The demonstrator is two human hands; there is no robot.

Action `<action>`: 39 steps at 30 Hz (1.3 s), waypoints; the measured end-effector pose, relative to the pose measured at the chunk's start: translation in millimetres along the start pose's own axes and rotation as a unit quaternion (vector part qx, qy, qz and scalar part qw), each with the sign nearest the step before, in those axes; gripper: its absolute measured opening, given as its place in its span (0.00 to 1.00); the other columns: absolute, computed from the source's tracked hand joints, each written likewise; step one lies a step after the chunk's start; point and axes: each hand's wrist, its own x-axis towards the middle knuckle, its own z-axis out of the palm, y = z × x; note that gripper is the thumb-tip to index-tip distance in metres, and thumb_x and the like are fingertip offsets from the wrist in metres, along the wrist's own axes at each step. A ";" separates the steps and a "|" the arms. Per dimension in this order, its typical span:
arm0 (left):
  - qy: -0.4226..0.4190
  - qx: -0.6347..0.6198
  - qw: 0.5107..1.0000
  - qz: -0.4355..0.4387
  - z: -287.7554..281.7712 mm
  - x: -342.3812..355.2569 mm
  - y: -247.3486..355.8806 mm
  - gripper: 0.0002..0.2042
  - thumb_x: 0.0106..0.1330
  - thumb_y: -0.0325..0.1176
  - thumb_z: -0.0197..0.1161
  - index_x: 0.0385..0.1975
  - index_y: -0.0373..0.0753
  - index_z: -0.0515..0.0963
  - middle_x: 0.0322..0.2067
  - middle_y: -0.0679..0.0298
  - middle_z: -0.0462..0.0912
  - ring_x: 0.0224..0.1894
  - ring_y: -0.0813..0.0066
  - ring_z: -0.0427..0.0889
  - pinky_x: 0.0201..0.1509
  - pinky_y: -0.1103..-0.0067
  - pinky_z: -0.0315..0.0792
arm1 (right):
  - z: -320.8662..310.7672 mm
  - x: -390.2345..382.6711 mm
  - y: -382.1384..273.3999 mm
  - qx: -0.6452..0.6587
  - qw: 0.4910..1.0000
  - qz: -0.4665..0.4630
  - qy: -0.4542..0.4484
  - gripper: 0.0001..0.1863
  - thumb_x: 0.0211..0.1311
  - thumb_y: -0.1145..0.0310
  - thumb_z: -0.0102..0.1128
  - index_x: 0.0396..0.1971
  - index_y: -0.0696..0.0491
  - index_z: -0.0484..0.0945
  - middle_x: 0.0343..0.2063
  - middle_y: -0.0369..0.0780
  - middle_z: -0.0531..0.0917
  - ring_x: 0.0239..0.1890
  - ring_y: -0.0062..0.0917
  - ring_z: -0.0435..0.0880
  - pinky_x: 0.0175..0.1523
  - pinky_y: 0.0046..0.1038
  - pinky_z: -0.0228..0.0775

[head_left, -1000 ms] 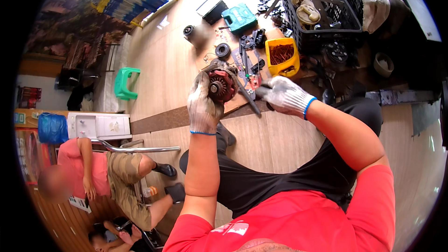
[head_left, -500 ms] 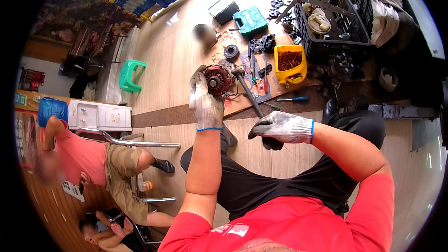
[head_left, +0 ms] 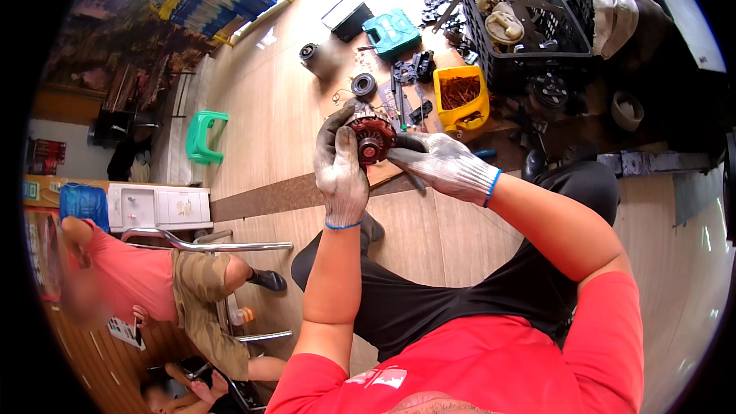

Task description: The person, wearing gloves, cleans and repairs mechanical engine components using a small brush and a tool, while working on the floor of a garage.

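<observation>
My left hand point(head_left: 341, 172), in a grey-white work glove with dark fingers, grips the left side of a round red-and-metal motor part point(head_left: 374, 138) with a hub facing up. My gloved right hand point(head_left: 448, 165) reaches to the part’s right side, fingers closed against it; their tips are partly hidden. Under the part lies a dark bar point(head_left: 415, 182), partly covered. Just beyond are a black ring point(head_left: 363, 83), black plastic pieces point(head_left: 422, 65) and a yellow cut container point(head_left: 475, 111) holding reddish scraps.
Behind are a teal case point(head_left: 391, 31), a black crate point(head_left: 544, 61), a blurred cylindrical part point(head_left: 310, 61) and scattered parts point(head_left: 548, 90). A green stool point(head_left: 199, 130) stands left. A person in pink point(head_left: 138, 276) reclines at lower left by steel rails point(head_left: 207, 247); another person point(head_left: 199, 391) is below.
My right hand has moved up and left from near my knees onto the motor part. The part’s face has turned slightly in my left hand. The person in pink has raised an arm.
</observation>
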 end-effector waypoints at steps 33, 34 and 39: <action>-0.012 0.092 0.992 0.084 1.8 3.2 -0.9 0.20 0.77 0.37 0.53 0.59 0.27 0.69 0.48 0.58 0.77 0.46 0.75 0.78 0.54 0.77 0.75 | 7.3 -9.7 -0.6 0.020 0.999 0.014 -0.026 0.19 0.65 0.58 0.55 0.45 0.59 0.77 0.34 0.51 0.82 0.36 0.39 0.83 0.42 0.35 0.74; -0.020 0.108 0.991 0.082 4.0 1.6 -0.4 0.20 0.77 0.37 0.53 0.59 0.27 0.70 0.49 0.58 0.77 0.47 0.76 0.78 0.54 0.79 0.74 | 3.3 -9.3 0.3 -0.052 0.997 -0.051 -0.019 0.14 0.62 0.65 0.58 0.42 0.58 0.78 0.32 0.49 0.81 0.33 0.40 0.83 0.39 0.36 0.74; -0.050 0.132 0.987 0.082 6.6 -1.8 5.8 0.19 0.77 0.37 0.53 0.57 0.26 0.71 0.50 0.59 0.78 0.47 0.78 0.77 0.55 0.82 0.72 | -11.2 -5.1 -2.4 -0.306 0.943 -0.121 0.039 0.11 0.55 0.70 0.57 0.39 0.53 0.80 0.34 0.47 0.82 0.35 0.43 0.84 0.40 0.41 0.77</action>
